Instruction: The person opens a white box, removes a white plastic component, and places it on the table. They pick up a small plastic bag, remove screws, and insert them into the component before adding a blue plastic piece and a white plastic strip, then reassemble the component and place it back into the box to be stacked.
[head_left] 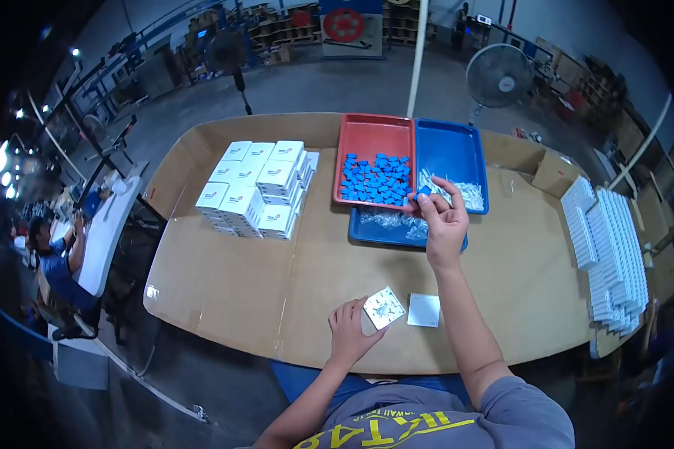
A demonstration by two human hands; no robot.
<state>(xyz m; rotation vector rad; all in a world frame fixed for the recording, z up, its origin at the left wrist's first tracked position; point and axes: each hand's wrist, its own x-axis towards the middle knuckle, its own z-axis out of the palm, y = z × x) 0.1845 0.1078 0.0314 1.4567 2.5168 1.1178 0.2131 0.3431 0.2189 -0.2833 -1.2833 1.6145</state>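
Note:
My left hand (352, 335) grips a white square piece (384, 307) by its edges, low over the cardboard-covered table; small grey and dark details show on its upper face. Just right of it lies a plain white square plate (424, 310). My right hand (446, 221) is raised near the trays, thumb and fingertips pinching a small blue plastic part (424, 191). Behind it, a red tray (377, 127) holds many similar blue parts (378, 179). A blue tray (448, 138) beside it contains small white or clear pieces (468, 194), partly hidden by my fingers.
Stacked white boxes (251, 183) stand at left on the cardboard surface (225, 292). A lower blue tray (367, 230) with clear plastic pieces sits under the others. Rows of white pieces (612, 258) line the right side. Another person (64, 262) sits at a table far left.

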